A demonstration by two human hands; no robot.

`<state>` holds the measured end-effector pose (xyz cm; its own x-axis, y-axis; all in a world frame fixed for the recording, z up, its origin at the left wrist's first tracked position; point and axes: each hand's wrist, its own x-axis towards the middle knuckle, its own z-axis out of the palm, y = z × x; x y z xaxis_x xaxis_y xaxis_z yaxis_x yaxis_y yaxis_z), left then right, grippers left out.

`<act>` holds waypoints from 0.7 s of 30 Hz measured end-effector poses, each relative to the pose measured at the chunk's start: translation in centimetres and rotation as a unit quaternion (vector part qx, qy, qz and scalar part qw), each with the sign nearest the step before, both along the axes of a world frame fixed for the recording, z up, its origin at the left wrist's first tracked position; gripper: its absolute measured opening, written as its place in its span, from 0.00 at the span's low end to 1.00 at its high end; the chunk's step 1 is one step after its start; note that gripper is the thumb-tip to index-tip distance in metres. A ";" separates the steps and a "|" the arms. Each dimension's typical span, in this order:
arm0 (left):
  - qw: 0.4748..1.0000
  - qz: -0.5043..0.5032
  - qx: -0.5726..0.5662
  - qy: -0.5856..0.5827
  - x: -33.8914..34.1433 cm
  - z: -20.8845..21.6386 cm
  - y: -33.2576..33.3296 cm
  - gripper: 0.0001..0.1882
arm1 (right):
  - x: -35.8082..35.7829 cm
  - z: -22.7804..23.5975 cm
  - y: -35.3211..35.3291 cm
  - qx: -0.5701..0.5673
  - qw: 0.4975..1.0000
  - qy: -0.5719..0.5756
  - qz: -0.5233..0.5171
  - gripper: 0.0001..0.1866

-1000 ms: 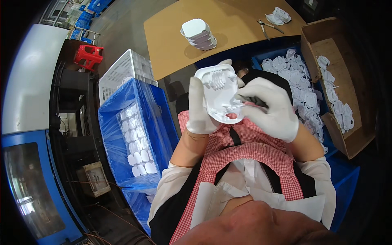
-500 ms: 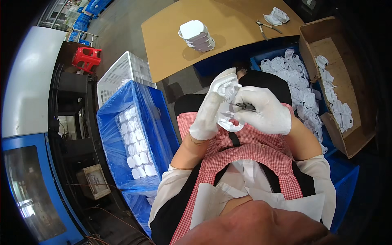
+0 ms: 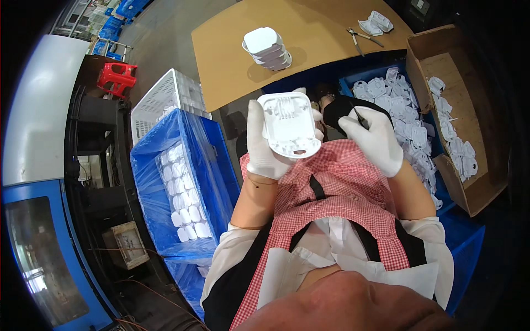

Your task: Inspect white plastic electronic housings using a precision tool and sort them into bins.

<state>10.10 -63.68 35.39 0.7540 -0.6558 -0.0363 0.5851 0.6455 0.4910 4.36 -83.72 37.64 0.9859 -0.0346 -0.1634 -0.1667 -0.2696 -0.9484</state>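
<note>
A white moulded plastic housing (image 3: pixel 288 122) rests in my gloved left hand (image 3: pixel 263 159), its inner side with ribs and small posts facing up. The fingers grip it along both edges, and an oval hole shows at its near end. To the right and apart from the part, my gloved right hand (image 3: pixel 377 142) is closed around a slim dark tool (image 3: pixel 361 118). Only a short length of that tool shows, so its exact kind is unclear.
Ahead, a brown table (image 3: pixel 223 60) bears a stack of white housings (image 3: pixel 266 48), cutting pliers (image 3: pixel 361 39) and loose white parts (image 3: pixel 376 23). A blue bin (image 3: pixel 345 87) and a cardboard box (image 3: pixel 469 88) with white parts stand right. A lined blue crate (image 3: pixel 149 151) stands left.
My right hand has drawn the dark tool away from the housing, to the right. My left hand has turned the housing so its inner side faces up, and moved it slightly left.
</note>
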 end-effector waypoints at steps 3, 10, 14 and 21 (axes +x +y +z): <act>0.998 -0.009 -0.033 0.051 0.4 -0.5 0.3 0.44 | 1.0 -3.9 0.4 -0.131 0.953 -0.247 -0.118 0.09; 0.998 -0.011 -0.017 0.057 0.3 -0.4 -0.2 0.46 | 0.9 -3.9 -0.6 -0.016 0.992 -0.061 -0.112 0.12; 0.996 -0.079 0.046 0.021 0.2 -1.5 -0.7 0.45 | 0.9 -4.0 0.5 0.127 0.985 -0.098 -0.057 0.19; 0.981 -0.116 0.006 0.157 -0.8 -2.4 -2.1 0.37 | 1.2 -3.7 0.8 0.137 0.989 -0.053 -0.018 0.13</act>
<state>9.34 -65.74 32.96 0.5352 -0.8061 -0.2524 0.8390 0.4724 0.2702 5.58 -82.87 33.95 0.9970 -0.0388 -0.0669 -0.0668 0.0049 -0.9978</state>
